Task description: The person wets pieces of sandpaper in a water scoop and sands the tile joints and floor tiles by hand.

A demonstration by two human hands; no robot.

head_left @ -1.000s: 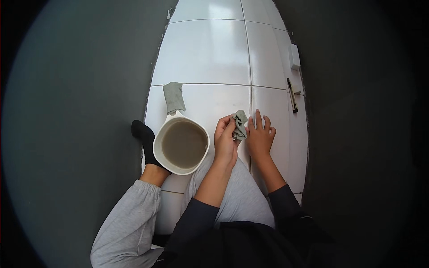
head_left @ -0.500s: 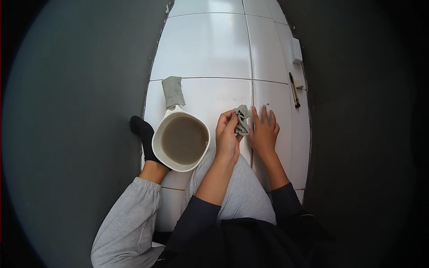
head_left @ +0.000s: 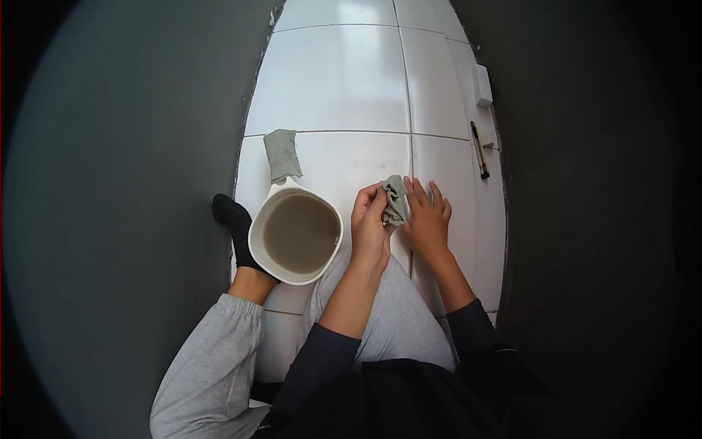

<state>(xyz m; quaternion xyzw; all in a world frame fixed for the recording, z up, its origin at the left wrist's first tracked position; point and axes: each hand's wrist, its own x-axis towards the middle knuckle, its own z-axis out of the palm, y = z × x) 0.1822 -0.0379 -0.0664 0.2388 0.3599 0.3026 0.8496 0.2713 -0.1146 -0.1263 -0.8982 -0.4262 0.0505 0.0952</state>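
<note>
A crumpled grey-green cloth is pinched in my left hand, between thumb and fingers. Close to its right side is my right hand, palm down over the white tiles with fingers spread; whether it touches the cloth I cannot tell. Left of my hands stands a white dipper with murky greyish-brown water inside. A second grey-green cloth lies over the dipper's handle, hiding most of it.
My foot in a black sock rests left of the dipper. Along the right edge of the tiled floor lie a black-and-tan utility knife and a small white block. Dark walls rise on both sides.
My right hand has shifted slightly left, nearer the cloth, with its fingers less widely spread. My left hand keeps its hold on the cloth. The whole view has dropped slightly.
</note>
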